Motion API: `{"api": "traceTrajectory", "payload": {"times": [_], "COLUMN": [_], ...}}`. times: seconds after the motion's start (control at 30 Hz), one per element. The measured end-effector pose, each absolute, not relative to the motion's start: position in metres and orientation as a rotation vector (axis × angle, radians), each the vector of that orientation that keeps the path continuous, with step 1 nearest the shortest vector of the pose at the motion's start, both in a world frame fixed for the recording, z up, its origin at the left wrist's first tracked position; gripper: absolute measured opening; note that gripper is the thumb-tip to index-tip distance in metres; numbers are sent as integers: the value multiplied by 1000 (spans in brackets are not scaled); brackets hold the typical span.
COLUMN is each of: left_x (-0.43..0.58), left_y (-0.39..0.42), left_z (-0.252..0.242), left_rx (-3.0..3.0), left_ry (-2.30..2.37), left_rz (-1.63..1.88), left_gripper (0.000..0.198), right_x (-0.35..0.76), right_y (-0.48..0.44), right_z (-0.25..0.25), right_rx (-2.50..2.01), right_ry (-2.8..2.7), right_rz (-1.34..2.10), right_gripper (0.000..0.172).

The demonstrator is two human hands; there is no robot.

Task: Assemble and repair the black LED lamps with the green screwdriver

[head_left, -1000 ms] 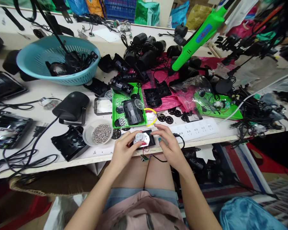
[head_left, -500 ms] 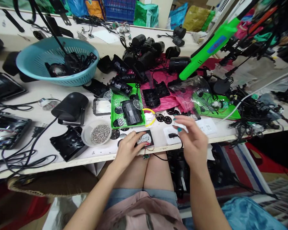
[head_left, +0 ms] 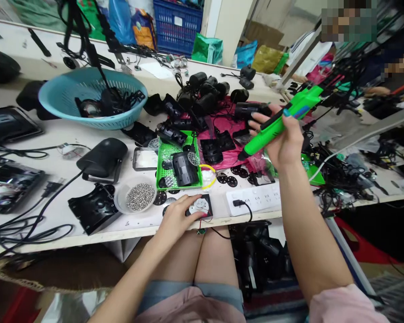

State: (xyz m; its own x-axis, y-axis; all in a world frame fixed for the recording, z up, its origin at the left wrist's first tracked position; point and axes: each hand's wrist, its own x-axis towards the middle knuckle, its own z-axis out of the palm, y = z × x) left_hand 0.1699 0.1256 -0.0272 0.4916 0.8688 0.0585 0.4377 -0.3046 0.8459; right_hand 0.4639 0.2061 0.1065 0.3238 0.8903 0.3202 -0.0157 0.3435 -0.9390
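Note:
My left hand [head_left: 180, 214] rests at the table's front edge, fingers and thumb closed about a small black square part with a round silver disc [head_left: 200, 205]. Thin red wires run from that part to a little green circuit board [head_left: 201, 231] hanging over the edge. Out to the right, my right hand [head_left: 283, 139] is raised around a green electric screwdriver [head_left: 267, 134], thumb across its body and fingers behind. The screwdriver slants, its dark tip down and to the left. A white power strip [head_left: 257, 199] with a black plug lies below it.
A bowl of screws [head_left: 117, 199] and a green tray [head_left: 160, 175] with black housings lie nearby. Farther left stand a black lamp-like housing [head_left: 103, 157] and a blue basket [head_left: 87, 114]. Pink plastic [head_left: 218, 119], several black parts and cables spread behind. Other people are at the upper right.
My right hand has moved up and right from above the power strip to the electric screwdriver, now gripped, its tip lower and farther left. My left hand keeps its hold; the view has shifted.

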Motion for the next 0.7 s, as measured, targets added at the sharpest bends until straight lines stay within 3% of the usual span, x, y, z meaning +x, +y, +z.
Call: {"api": "traceTrajectory", "payload": {"times": [0.1, 0.3, 0.53, 0.7], "left_x": [160, 138, 136, 147], "left_y": [126, 109, 81, 70], "left_z": [-18, -9, -22, -17], "left_rx": [1802, 1240, 860, 534], "left_ry": [1004, 923, 919, 832], "left_rz": [688, 827, 841, 862], "left_gripper": [48, 23, 30, 32], "right_x": [438, 378, 327, 326], "right_y": [197, 140, 79, 77], "right_z": [104, 94, 112, 107], "right_rx": [-1065, -954, -967, -844], "right_ry": [-1109, -1079, -1027, -1162], "right_rz": [691, 741, 945, 1075], "right_gripper": [36, 27, 39, 29]}}
